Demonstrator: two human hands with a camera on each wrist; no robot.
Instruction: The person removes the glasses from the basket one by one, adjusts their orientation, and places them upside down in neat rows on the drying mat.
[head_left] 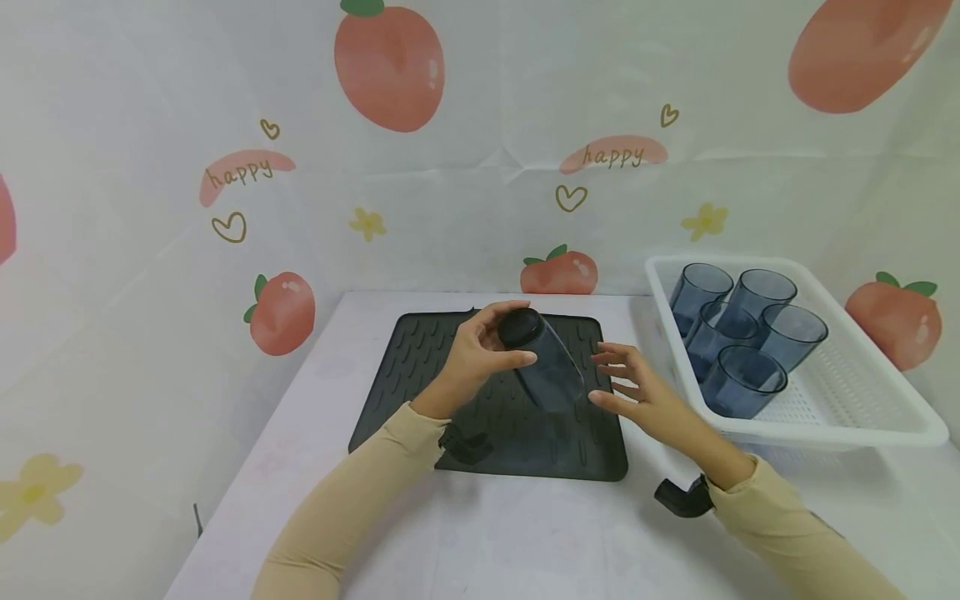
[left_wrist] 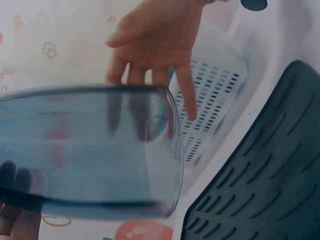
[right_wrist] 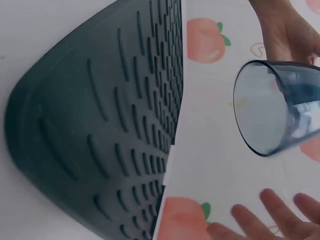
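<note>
A blue-tinted clear drinking glass (head_left: 553,371) is tilted above the dark ribbed drying mat (head_left: 427,358), its base up to the left and its rim down to the right. My left hand (head_left: 480,346) grips it near the base, thumb on the near side. To the right of the rim, my right hand (head_left: 637,392) has its fingers spread and stands apart from the glass. In the left wrist view the glass (left_wrist: 90,155) lies across the picture, with the right hand (left_wrist: 160,40) partly behind it. The right wrist view shows the glass's round mouth (right_wrist: 262,107).
A white perforated basket (head_left: 862,400) at the right holds several matching blue glasses (head_left: 744,383), mouths up, grouped toward its left side. A white cloth backdrop (head_left: 465,192) with fruit prints stands behind the table (head_left: 525,533). A black wrist camera (head_left: 684,497) sits under the right wrist.
</note>
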